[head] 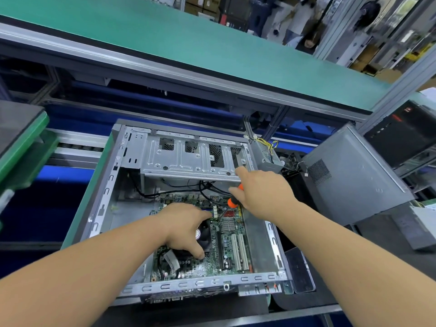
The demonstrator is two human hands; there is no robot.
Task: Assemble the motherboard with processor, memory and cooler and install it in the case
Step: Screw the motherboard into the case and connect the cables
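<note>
Motherboard [226,234] seated in the open case [106,185], cooler [204,234] at its centre; left hand [186,223] presses there, fingers spread, while right hand [262,190], at 1 o'clock, grips an orange screwdriver [233,201] (fastening apparently underway, 2 white slots vacant).

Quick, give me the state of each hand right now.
Left hand: open, fingers spread, resting on the cooler on the motherboard.
Right hand: closed, gripping the orange-handled screwdriver.
</note>
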